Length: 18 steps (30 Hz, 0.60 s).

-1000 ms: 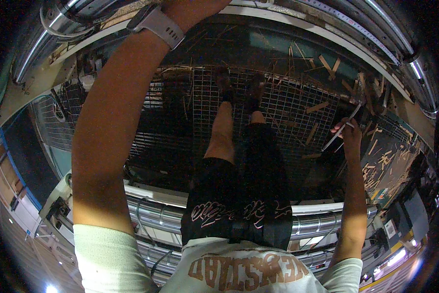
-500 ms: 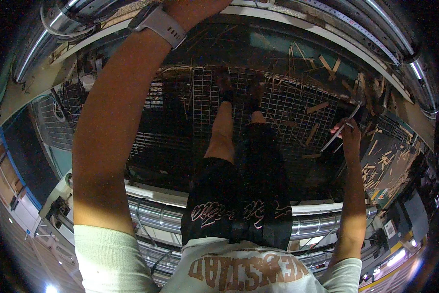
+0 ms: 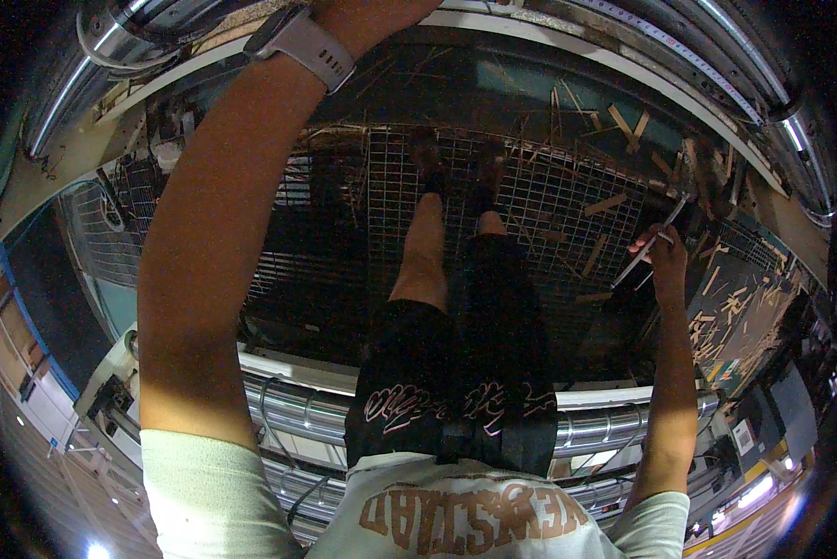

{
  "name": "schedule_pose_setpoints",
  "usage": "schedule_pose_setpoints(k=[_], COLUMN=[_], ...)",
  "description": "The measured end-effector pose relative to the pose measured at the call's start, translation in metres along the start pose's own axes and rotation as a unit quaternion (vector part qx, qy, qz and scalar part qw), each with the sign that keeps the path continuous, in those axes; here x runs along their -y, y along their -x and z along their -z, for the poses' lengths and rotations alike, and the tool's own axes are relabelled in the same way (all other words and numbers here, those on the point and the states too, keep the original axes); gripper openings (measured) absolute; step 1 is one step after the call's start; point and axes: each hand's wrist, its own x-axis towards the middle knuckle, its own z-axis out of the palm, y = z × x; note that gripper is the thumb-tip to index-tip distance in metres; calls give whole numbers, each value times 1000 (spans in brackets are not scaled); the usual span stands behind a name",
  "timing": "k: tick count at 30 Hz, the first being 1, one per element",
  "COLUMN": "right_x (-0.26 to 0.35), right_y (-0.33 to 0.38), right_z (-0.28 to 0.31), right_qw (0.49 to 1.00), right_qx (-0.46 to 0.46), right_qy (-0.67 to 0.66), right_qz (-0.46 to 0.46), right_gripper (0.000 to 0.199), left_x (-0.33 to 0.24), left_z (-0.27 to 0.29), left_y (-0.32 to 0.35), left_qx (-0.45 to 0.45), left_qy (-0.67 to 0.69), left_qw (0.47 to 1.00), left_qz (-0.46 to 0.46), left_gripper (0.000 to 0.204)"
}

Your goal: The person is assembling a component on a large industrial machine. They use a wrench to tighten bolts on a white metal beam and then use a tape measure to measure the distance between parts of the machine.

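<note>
The right hand (image 3: 668, 253) was low on the right side of the scene, its fingers closed round a slim pale metal tool (image 3: 677, 214). The tool slanted from the near left to the far right, its far end close to a metal fitting (image 3: 685, 175); contact could not be made out in the dim light. The left hand (image 3: 376, 14), with a grey-strapped watch (image 3: 316, 56) at the wrist, reached the far white rail (image 3: 577, 39); its fingers ran out of view, so whether they gripped anything I cannot tell.

The likeliest mishap, I judged, was the tool slipping and dropping: it was thin, the hold seemed to be mostly at the fingertips, and the wire mesh floor (image 3: 390, 186) lay below, where loose wood strips (image 3: 606, 205) could hide it. If the far end lost its seat under pressure, the knuckles might have struck the fitting.

Footing was another worry, since scraps lay near the shoes (image 3: 490, 166) and could have slid underfoot. With the arms spread wide, a stumble might have thrown the person back against the shiny rollers (image 3: 311, 419) on the near side
</note>
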Motion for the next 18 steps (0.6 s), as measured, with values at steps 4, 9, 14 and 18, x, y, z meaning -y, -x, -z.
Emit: schedule_pose_setpoints(k=[4,9,14,18], right_x=[-8,-15,-33,-48], right_y=[-4,-4,1,15], right_z=[4,9,22,35], right_qw=[1000,996,994,981], right_qx=[9,8,5,-7], right_qy=[-9,-90,-102,-193], right_qz=[0,-5,46,35], right_gripper=[32,30,28,17], left_x=[1,4,-2,0], left_z=[-17,-23,-40,-16], left_y=[-5,-10,-15,-5], left_qx=[-7,-24,-51,-79], left_qy=[-13,14,-778,-936], left_qw=[1000,999,612,333], left_qz=[-19,-28,134,80], left_gripper=[33,30,26,26])
